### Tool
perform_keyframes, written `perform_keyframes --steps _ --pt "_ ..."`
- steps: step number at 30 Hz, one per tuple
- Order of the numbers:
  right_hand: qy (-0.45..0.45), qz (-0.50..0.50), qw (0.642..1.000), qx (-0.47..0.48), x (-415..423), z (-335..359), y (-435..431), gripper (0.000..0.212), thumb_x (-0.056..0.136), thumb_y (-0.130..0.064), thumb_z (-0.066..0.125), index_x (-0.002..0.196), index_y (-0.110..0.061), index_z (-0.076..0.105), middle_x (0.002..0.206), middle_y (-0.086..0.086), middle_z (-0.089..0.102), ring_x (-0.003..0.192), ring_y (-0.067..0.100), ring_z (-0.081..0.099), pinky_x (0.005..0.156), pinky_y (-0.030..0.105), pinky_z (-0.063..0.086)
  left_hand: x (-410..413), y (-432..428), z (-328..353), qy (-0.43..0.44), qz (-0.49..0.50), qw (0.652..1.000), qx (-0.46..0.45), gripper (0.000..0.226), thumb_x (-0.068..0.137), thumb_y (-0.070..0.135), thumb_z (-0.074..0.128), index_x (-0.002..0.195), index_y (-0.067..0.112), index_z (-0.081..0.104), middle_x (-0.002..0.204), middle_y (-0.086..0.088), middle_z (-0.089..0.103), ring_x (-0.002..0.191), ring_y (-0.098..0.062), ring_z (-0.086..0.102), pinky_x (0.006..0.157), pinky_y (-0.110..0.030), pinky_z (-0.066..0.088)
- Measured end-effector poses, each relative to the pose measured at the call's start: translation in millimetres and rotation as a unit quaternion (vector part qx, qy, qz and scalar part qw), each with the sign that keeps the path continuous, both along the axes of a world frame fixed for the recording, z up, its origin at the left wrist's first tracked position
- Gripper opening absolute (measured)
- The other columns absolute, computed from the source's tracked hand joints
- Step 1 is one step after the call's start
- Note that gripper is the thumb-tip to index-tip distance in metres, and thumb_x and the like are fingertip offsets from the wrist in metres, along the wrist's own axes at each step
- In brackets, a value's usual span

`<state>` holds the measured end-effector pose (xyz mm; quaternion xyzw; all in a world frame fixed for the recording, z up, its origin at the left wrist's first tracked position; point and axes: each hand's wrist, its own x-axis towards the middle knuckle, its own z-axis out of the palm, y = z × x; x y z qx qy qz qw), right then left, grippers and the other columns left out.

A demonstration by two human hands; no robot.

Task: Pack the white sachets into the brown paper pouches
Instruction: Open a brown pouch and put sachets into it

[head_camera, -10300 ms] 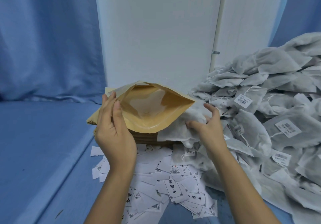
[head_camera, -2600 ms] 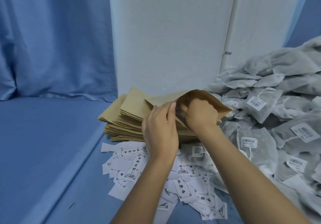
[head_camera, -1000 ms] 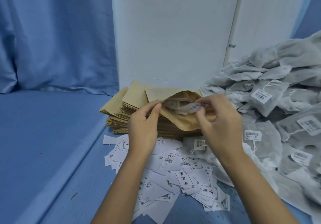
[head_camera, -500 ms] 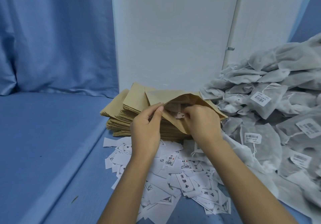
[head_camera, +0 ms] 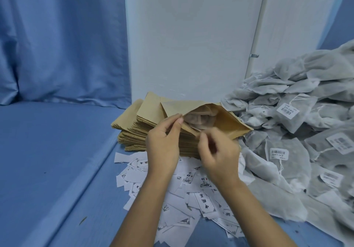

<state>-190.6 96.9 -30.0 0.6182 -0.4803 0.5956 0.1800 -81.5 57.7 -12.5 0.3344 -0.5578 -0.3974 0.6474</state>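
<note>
Closest to me, a scatter of small printed paper slips (head_camera: 203,203) lies on the blue table (head_camera: 47,160), overlapping and far too many to count. Above them are my two hands, both at one brown paper pouch (head_camera: 227,125). My left hand (head_camera: 162,143) has thumb and forefinger pinched on the pouch's near lip, the other fingers curled behind, holding the mouth open. My right hand (head_camera: 218,151) is just below the mouth with its fingers curled in and its thumb against the lower edge. It's blurred, so I can't tell whether it grips anything. The mouth gapes towards me, and something pale and crumpled sits inside, sachet-like, though I can't be sure.

That single open pouch rests on one stack of flat pouches (head_camera: 138,131), fanned at the left, too many layers to number. Just right of it, touching the pouch's corner, one big heap of white sachets (head_camera: 298,131) spills across the table. I can't count them, but at least four barcode tags face up. Behind everything stands a white panel (head_camera: 191,36) with one thin pipe (head_camera: 257,26) running up it, and a blue curtain (head_camera: 57,36) hangs to the left.
</note>
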Motion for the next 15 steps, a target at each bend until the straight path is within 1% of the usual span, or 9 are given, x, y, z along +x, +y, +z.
perform_keyframes --steps 2,3,5,6,7,9,11,13,15 --pt "0.083 0.029 0.996 0.030 5 -16 5 0.035 0.088 -0.021 0.046 0.054 -0.011 0.048 0.048 -0.007 0.039 0.043 0.009 0.033 0.043 0.024 0.031 0 1 0 0.003 0.000 1.000 0.002 0.014 0.090 0.020 0.062 0.095 0.029 0.071 0.101 0.008 0.072 0.102 -0.009 0.065 0.095 -0.039 0.050" --pt "0.100 0.044 0.991 0.077 6 -23 4 0.039 0.089 -0.025 0.044 0.052 -0.011 0.047 0.045 -0.007 0.039 0.041 0.010 0.034 0.043 0.026 0.033 0 1 0 0.003 0.000 1.000 0.002 0.014 0.090 0.020 0.062 0.095 0.029 0.071 0.101 0.008 0.072 0.102 -0.009 0.065 0.095 -0.039 0.050" --pt "0.059 0.059 0.972 0.218 10 -30 -2 0.049 0.092 -0.039 0.038 0.055 -0.013 0.057 0.045 0.000 0.050 0.044 0.014 0.046 0.051 0.034 0.042 1 1 1 -0.002 0.001 1.000 0.002 0.014 0.091 0.020 0.061 0.094 0.030 0.071 0.100 0.008 0.072 0.101 -0.008 0.065 0.094 -0.038 0.051" --pt "0.014 0.072 0.960 0.270 12 -30 -5 0.048 0.094 -0.042 0.038 0.058 -0.019 0.060 0.047 0.002 0.055 0.048 0.015 0.051 0.057 0.036 0.045 2 2 1 -0.004 0.001 1.000 0.003 0.015 0.091 0.020 0.061 0.093 0.031 0.070 0.099 0.009 0.072 0.099 -0.007 0.065 0.093 -0.037 0.051" --pt "-0.033 0.086 0.953 0.290 13 -31 -7 0.046 0.096 -0.042 0.040 0.057 -0.025 0.059 0.048 0.002 0.056 0.049 0.013 0.052 0.060 0.035 0.046 2 2 1 -0.007 0.001 1.000 0.004 0.016 0.091 0.019 0.061 0.092 0.031 0.070 0.098 0.010 0.072 0.098 -0.006 0.065 0.092 -0.035 0.052" --pt "-0.076 0.098 0.961 0.247 11 -30 -8 0.045 0.093 -0.042 0.042 0.052 -0.027 0.055 0.043 -0.005 0.050 0.046 0.010 0.047 0.055 0.030 0.040 3 0 0 -0.023 0.011 1.000 0.003 0.016 0.091 0.017 0.061 0.092 0.030 0.071 0.094 0.014 0.071 0.092 0.000 0.064 0.087 -0.025 0.052" --pt "-0.078 0.115 0.966 0.218 11 -28 -7 0.047 0.088 -0.044 0.041 0.049 -0.021 0.054 0.040 -0.008 0.045 0.043 0.009 0.042 0.050 0.026 0.033 4 -2 -2 -0.044 0.036 0.998 0.001 0.016 0.089 0.014 0.062 0.092 0.026 0.073 0.082 0.019 0.069 0.079 0.009 0.061 0.074 -0.011 0.048" --pt "-0.092 0.133 0.964 0.212 17 -26 -4 0.047 0.086 -0.043 0.043 0.051 -0.015 0.056 0.043 0.000 0.047 0.042 0.011 0.042 0.049 0.028 0.034 4 -2 -3 -0.053 0.052 0.997 0.003 0.022 0.087 0.010 0.061 0.086 0.030 0.071 0.070 0.022 0.066 0.068 0.010 0.058 0.062 -0.005 0.042" --pt "-0.100 0.083 0.979 0.156 18 -23 -4 0.043 0.087 -0.038 0.047 0.055 -0.011 0.054 0.046 0.001 0.047 0.045 0.014 0.040 0.049 0.031 0.034 4 -1 -3 -0.058 0.058 0.997 0.002 0.027 0.085 0.008 0.060 0.081 0.034 0.069 0.067 0.023 0.065 0.065 0.010 0.057 0.059 -0.005 0.040"
